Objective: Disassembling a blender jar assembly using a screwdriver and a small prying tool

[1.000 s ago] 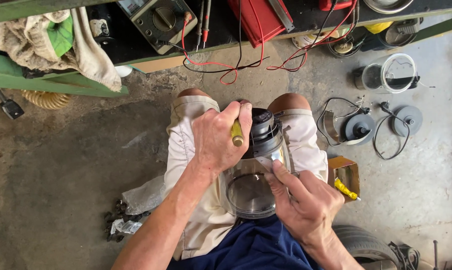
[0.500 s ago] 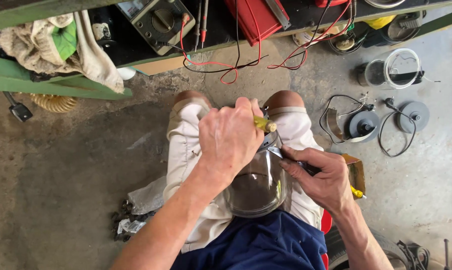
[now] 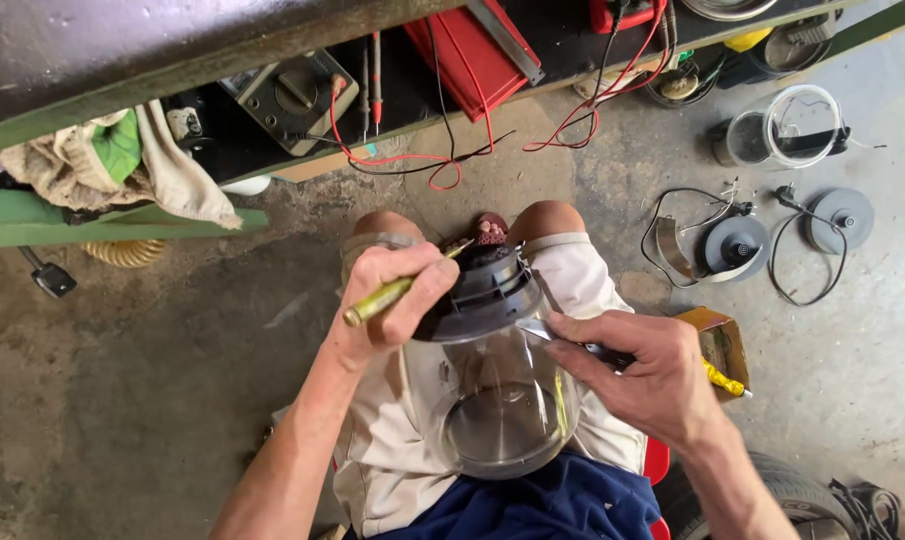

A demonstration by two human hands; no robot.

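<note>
Clear plastic jar (image 3: 508, 420) rests on my lap, dark base (image 3: 478, 290) uppermost and still on, left hand (image 3: 393, 300) clamped on the yellow-handled screwdriver (image 3: 383, 298), right hand (image 3: 638, 375) gripping a dark tool (image 3: 573, 340).

Clear blender jar (image 3: 508, 410) with dark base collar (image 3: 483, 290), a yellow-handled screwdriver (image 3: 388, 297) and a slim metal tool (image 3: 563, 338) worked against it.

The jar lies tipped on the lap, its open mouth toward the body and its dark grey, ribbed collar pointing away, between the knees. The screwdriver has a translucent yellow-green handle; its thin shaft slants up and right, its tip at the collar's top edge. The metal tool lies almost level, its pale blade touching the collar's right side where plastic meets the transparent wall.
</note>
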